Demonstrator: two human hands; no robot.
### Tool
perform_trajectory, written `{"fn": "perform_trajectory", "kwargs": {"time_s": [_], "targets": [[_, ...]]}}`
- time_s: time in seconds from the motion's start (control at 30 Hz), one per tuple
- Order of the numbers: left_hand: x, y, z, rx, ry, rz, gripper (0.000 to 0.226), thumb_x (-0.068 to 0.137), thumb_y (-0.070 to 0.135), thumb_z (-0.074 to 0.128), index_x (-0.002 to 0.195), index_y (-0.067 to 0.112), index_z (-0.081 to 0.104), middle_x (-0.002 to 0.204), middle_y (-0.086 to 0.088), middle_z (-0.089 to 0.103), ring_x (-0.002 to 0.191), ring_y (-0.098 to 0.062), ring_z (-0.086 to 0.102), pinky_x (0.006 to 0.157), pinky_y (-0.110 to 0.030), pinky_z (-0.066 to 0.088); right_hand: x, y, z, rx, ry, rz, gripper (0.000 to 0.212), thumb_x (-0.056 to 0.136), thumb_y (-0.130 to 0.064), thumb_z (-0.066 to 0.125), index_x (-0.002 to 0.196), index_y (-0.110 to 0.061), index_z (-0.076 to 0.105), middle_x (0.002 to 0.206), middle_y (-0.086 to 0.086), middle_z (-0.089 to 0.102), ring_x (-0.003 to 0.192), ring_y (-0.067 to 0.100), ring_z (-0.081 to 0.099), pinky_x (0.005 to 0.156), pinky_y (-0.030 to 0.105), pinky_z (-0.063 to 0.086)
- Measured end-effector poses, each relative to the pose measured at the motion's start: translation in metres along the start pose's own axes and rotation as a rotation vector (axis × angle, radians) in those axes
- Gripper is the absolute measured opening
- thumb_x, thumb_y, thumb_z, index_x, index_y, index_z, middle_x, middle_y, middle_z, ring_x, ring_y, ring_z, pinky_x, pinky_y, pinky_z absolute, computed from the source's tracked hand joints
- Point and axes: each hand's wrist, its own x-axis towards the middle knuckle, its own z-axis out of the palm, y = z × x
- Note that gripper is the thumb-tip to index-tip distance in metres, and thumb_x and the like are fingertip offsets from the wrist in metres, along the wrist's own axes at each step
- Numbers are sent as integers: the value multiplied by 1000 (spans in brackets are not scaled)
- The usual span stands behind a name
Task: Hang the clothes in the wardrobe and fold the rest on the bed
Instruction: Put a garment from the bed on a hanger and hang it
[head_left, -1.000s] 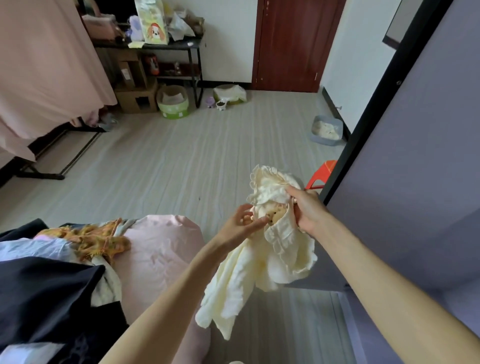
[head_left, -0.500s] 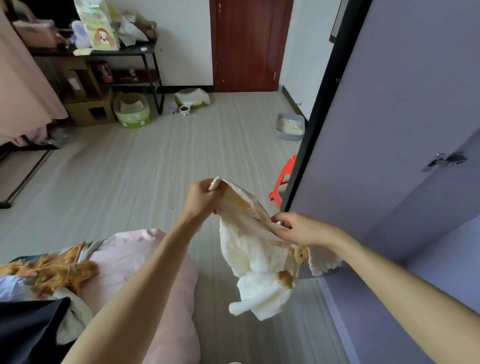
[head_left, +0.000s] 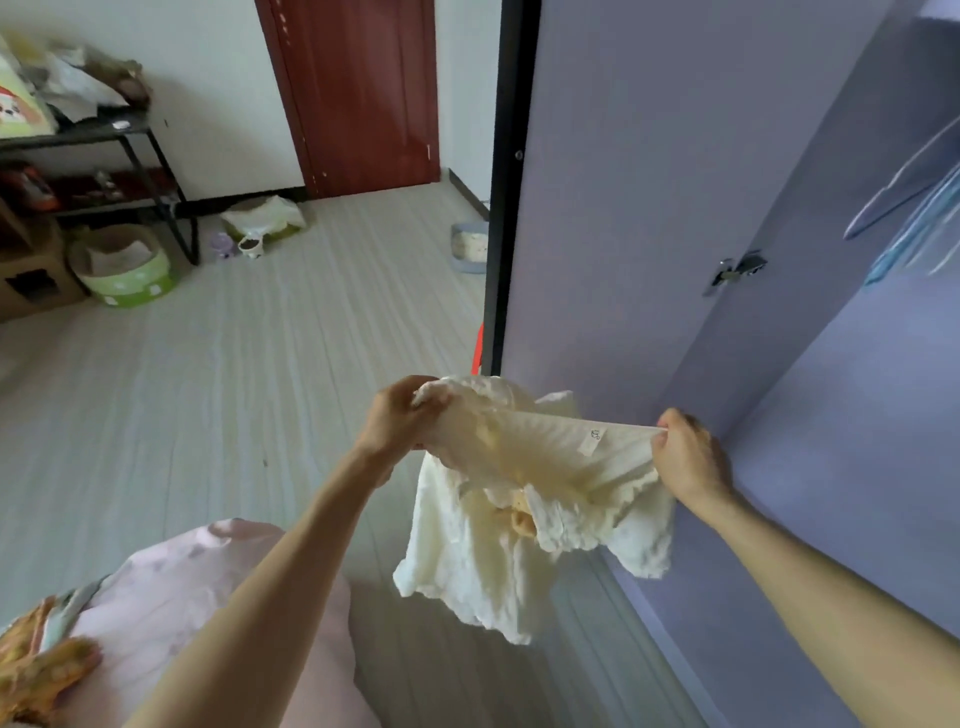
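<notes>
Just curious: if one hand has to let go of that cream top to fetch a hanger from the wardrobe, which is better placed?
Probably the right hand: it grips the cream top nearest the hangers; the left hand is farther.

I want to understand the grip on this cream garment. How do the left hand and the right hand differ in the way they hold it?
The left hand clutches a bunched wad of the cream garment, while the right hand pinches a thin, taut edge. The left hand sits a little higher and towards the floor side; the right hand is lower, in front of the purple wardrobe door. Both grip the same top edge, stretching it between them.
</notes>
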Motion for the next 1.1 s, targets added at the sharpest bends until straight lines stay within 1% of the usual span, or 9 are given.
{"fn": "perform_trajectory", "kwargs": {"time_s": [0.13,0.2,0.3,0.4,0.5,0.6,0.73,0.93,1.1], "targets": [[12,0,10,612,-228,86,48,81,20,71,126,25,55,82,-7,62,72,-21,60,63,-22,46,7,28,-16,362,133,314,23,92,-3,36,108,-1,51,110,26,59,102,43,54,82,43,46],[16,1,26,848,-307,192,38,88,24,60,126,28,55,97,-9,69,84,-25,65,69,-25,46,11,37,-26,600,194,447,27,92,-3,34,112,-3,52,117,21,56,107,40,53,91,48,46],[23,9,61,965,-332,304,26,97,21,36,104,16,60,90,-9,70,71,-26,69,59,-31,50,14,46,-44,722,276,404,23,94,-7,37,111,-3,52,110,14,55,96,27,52,80,32,42],[31,25,101,1071,-302,396,26,98,26,30,108,22,53,96,-5,67,79,-28,64,64,-29,42,15,61,-67,687,279,278,18,92,-7,44,104,-5,58,101,4,57,92,20,51,78,26,38],[36,42,140,816,-461,311,22,97,20,29,100,25,51,77,-7,65,50,-21,57,62,-28,50,19,89,-86,636,250,264,26,90,-1,39,96,-7,63,99,3,59,93,20,52,77,26,38],[45,66,184,411,-563,112,13,94,10,44,89,8,56,71,-11,61,57,-27,61,59,-31,55,28,127,-109,711,268,323,30,88,2,33,90,-12,59,94,1,58,86,16,52,67,23,39],[55,107,262,488,-489,247,20,86,19,65,77,2,60,61,-5,58,51,-18,57,58,-27,48,42,185,-144,792,235,343,32,88,4,35,80,-15,60,80,-2,57,69,10,49,54,14,40],[60,158,364,520,-277,527,15,86,26,61,79,12,63,85,-2,51,76,-25,49,66,-28,36,75,263,-172,699,185,406,21,86,0,47,80,-9,65,81,9,64,83,27,58,79,37,47],[67,185,412,381,-289,591,7,85,21,63,82,14,64,71,0,59,74,-25,55,62,-26,34,119,300,-201,703,496,503,22,92,-11,47,110,-5,59,101,8,55,93,22,51,88,36,43]]}}
